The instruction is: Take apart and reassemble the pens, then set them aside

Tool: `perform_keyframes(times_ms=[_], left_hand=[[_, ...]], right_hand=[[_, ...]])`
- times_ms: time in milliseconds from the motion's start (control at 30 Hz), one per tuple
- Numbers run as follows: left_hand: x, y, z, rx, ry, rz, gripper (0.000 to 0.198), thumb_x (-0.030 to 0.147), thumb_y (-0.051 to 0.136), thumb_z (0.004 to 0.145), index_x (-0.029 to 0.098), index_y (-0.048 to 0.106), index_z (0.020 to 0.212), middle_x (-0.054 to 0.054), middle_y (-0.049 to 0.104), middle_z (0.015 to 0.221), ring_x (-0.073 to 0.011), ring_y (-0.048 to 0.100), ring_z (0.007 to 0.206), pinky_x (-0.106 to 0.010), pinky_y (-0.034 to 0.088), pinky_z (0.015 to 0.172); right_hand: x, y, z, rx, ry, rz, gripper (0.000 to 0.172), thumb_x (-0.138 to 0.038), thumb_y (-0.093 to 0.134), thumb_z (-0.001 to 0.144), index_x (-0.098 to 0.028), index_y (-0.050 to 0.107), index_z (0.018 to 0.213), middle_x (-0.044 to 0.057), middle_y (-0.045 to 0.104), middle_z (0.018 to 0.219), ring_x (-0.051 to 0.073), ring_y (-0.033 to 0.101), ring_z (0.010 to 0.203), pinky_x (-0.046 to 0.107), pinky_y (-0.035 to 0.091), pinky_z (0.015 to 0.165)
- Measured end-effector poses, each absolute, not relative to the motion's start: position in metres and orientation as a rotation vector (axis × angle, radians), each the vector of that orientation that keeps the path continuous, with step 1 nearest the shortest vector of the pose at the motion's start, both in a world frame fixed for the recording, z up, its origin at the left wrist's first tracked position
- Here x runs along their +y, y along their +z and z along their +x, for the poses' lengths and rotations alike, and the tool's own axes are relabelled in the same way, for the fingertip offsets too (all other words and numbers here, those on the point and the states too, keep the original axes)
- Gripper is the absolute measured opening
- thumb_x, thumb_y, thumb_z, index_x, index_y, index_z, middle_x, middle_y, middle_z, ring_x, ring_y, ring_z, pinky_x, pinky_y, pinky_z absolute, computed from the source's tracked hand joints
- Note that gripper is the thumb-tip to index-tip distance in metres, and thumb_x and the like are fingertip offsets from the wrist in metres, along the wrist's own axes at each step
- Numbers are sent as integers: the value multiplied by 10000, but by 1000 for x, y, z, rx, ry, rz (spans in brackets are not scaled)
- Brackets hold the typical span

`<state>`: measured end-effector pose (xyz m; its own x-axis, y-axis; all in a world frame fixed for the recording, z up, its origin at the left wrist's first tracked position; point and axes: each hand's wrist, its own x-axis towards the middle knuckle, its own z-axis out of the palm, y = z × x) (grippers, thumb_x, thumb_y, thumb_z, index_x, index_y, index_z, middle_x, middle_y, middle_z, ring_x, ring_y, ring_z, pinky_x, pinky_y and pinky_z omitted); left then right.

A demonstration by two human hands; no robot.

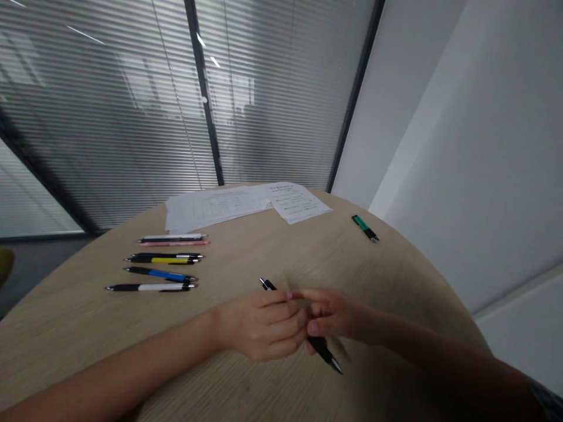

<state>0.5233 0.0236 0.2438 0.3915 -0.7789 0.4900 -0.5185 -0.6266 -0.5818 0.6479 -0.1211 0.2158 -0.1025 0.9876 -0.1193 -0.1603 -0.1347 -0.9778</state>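
Observation:
A dark ballpoint pen (323,350) slants between my two hands, its silver tip toward the lower right and its clicker end toward the upper left. My left hand (268,325) is closed around the pen's middle, the fingers covering most of the barrel. From the other side my right hand (332,315) pinches the same pen, thumb and fingers meeting the left fingertips. The barrel's colour is hidden by the fingers. Both hands are just above the table, near its front middle.
Left on the round wooden table (237,252) lie several pens in rows: a white pen (160,287), a blue pen (165,274), a yellow pen (165,260) and a pink pen (176,242). Printed sheets (211,205) lie at the back, green pens (364,227) at the right.

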Motion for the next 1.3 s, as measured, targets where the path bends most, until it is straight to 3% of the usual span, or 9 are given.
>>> perform_keyframes(times_ms=[200, 367, 533, 767, 933, 1133, 1300], left_hand=[[32, 243, 525, 998, -1071, -2369, 209, 178, 411, 850, 188, 570, 985, 3, 561, 1128, -124, 469, 1028, -258, 353, 860], [53, 234, 544, 560, -1180, -2610, 351, 345, 445, 829, 187, 454, 1141, -126, 480, 1204, -233, 412, 1100, -386, 348, 857], [71, 211, 555, 148, -821, -2963, 571, 411, 421, 817, 89, 288, 1269, -194, 349, 1296, -263, 345, 1168, -421, 321, 907], [74, 189, 554, 338, -280, -3127, 643, 533, 345, 805, 123, 251, 1292, -162, 286, 1340, -250, 280, 1220, -441, 250, 958], [71, 195, 554, 234, -51, -3186, 666, 556, 283, 813, 114, 218, 1306, -146, 215, 1368, -235, 207, 1251, -423, 177, 998], [70, 196, 553, 184, 1, -3219, 664, 577, 261, 808, 143, 225, 1309, -108, 196, 1382, -214, 181, 1261, -392, 135, 1018], [71, 194, 554, 176, -18, -3229, 662, 575, 270, 806, 143, 231, 1306, -105, 201, 1381, -217, 183, 1260, -398, 144, 1016]], right_hand=[[-123, 216, 658, -1070, 1542, -1036, 274, -335, 619, 668, -127, 515, 813, 4, 589, 626, 97, 557, 545, 222, 421, 524], [-119, 217, 676, -848, 1367, -1028, 337, -244, 592, 667, -167, 426, 949, 9, 611, 735, 100, 570, 539, 237, 432, 521], [-117, 223, 701, -746, 1128, -1113, 519, -136, 538, 637, -214, 304, 1094, 13, 604, 867, 101, 574, 532, 263, 437, 535], [-121, 233, 711, -575, 1038, -1172, 379, -93, 416, 646, -197, 362, 1007, -68, 538, 537, 128, 587, 524, 271, 431, 559], [-119, 237, 713, -474, 978, -1132, 245, -170, 399, 736, -228, 402, 974, -48, 563, 555, 122, 557, 473, 259, 419, 498], [-120, 235, 726, -418, 965, -911, 77, -162, 421, 725, -165, 498, 727, -34, 490, 512, 66, 434, 407, 193, 366, 441], [-128, 240, 733, -545, 1182, -733, 487, -564, 352, 758, -175, 388, 466, -67, 275, 375, 59, 249, 316, 185, 251, 336]])
